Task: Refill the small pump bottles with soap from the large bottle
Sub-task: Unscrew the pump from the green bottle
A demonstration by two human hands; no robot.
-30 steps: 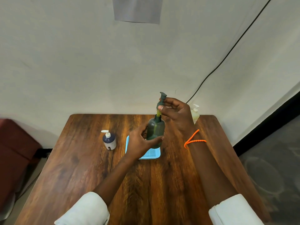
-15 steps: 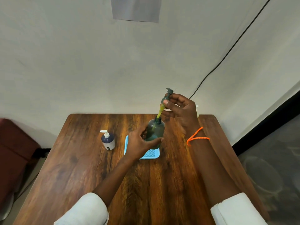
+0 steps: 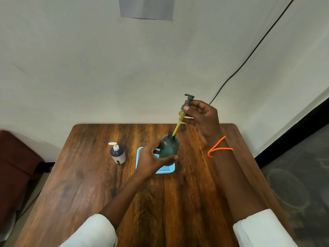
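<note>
A dark green bottle (image 3: 169,148) stands on a light blue tray (image 3: 165,169) in the middle of the wooden table (image 3: 89,184). My left hand (image 3: 151,161) wraps around the bottle's lower body. My right hand (image 3: 203,116) pinches the grey-green pump head (image 3: 187,102) above and to the right of the bottle's neck. The pump's tube (image 3: 177,127), coated in yellow soap, slants down with its lower end still inside the open neck. A small navy and white pump bottle (image 3: 117,154) stands to the left of the tray.
The table's far edge meets a pale wall. A black cable (image 3: 249,56) runs diagonally up the wall at the right. A dark red seat (image 3: 16,166) sits left of the table. Grey floor lies to the right. An orange cord is tied on my right wrist.
My right hand has lifted the pump head up and to the right, drawing the soap-coated tube most of the way out of the green bottle. My left hand has kept its hold.
</note>
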